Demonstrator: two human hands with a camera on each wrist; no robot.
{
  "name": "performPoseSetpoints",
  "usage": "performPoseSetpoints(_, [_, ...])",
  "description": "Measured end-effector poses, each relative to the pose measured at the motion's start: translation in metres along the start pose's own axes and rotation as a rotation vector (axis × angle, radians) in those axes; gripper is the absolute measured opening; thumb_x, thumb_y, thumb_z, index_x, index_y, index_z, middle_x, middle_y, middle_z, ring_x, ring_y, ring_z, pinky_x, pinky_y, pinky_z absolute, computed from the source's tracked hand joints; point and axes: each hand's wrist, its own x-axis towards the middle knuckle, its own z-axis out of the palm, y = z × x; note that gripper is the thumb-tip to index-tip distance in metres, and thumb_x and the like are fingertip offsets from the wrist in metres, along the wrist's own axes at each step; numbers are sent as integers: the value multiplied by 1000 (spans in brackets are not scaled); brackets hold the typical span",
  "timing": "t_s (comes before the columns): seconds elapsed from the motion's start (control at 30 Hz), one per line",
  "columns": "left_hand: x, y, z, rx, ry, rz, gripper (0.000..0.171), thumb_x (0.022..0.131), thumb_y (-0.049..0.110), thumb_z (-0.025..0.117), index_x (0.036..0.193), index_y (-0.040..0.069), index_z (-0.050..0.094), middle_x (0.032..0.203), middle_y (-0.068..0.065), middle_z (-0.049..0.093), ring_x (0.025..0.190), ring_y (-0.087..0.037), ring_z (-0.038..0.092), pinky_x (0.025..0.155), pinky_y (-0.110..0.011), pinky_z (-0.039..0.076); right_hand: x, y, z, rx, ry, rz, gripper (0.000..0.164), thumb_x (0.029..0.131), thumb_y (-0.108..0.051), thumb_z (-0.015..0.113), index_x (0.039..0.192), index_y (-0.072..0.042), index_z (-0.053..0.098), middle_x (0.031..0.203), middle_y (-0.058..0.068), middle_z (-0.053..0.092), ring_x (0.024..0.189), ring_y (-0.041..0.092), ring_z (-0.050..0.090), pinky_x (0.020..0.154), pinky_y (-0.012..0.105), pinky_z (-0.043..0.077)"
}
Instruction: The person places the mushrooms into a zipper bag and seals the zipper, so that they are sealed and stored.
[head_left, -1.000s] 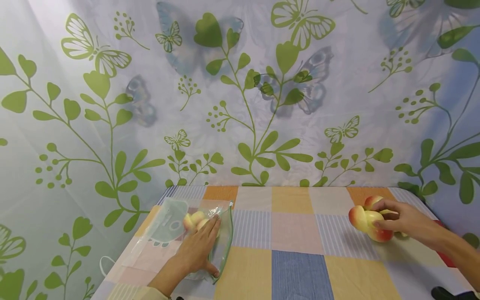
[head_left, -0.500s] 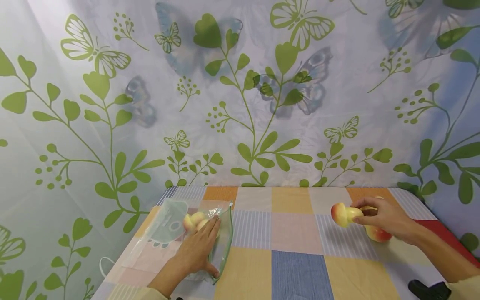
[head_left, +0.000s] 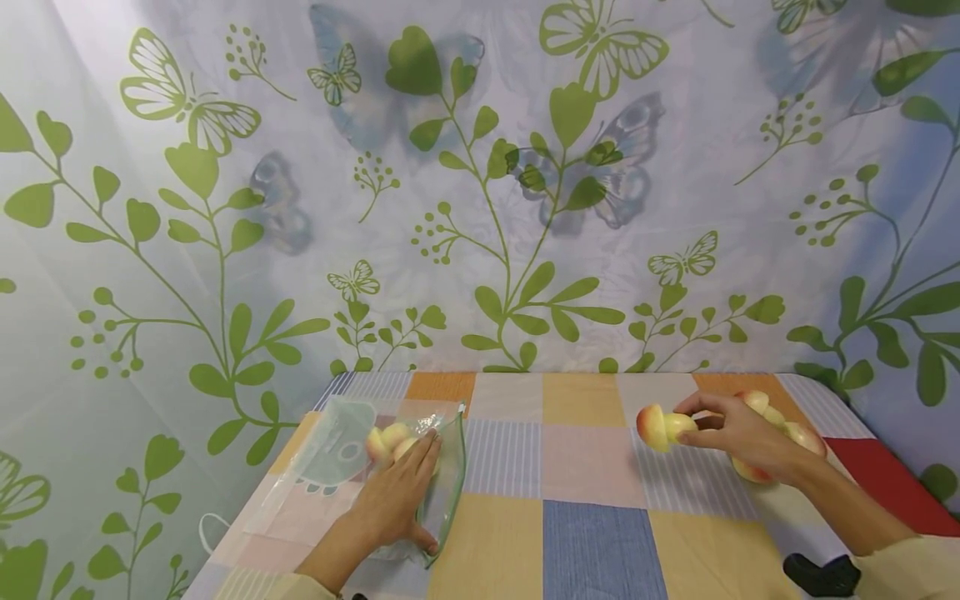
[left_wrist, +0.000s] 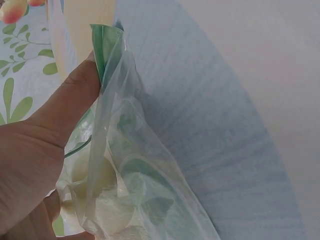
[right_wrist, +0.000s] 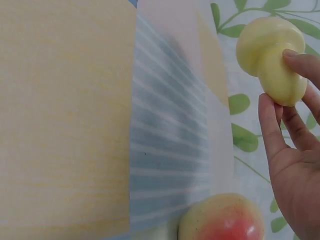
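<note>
Raised a little over the table, a toy mushroom (head_left: 657,427) with a red-and-yellow cap and pale yellow stem is pinched by its stem in my right hand (head_left: 738,432). In the right wrist view, thumb and fingertips sit on the stem of this mushroom (right_wrist: 272,60). My left hand (head_left: 397,496) lies with fingers extended on a clear zip bag (head_left: 300,500) with a green-edged opening. Its thumb lies along the green edge (left_wrist: 102,50) in the left wrist view. Inside the bag are yellow-and-red mushrooms (head_left: 392,437), partly covered by the hand.
Several more mushrooms (head_left: 806,437) lie behind and beside my right hand, partly hidden. A patchwork cloth (head_left: 592,542) covers the table, with a red patch (head_left: 892,483) at right. A leaf-and-butterfly curtain (head_left: 480,208) stands behind. A black object (head_left: 821,575) shows near the right sleeve.
My right hand has lifted one mushroom from the group at the right and carried it leftward. The left hand and the bag have stayed in place.
</note>
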Motion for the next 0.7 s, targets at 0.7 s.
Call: performPoseSetpoints(0.7, [1,0,-1,-35,-21,-14,150,46,70,91,156,-10,28,163,-26,30,148,-36,36,108,-56,43,28,-14,40,40,9,-59,32,93,-16,79,117,0,64,115,17,62,103,32,65,82,34,57])
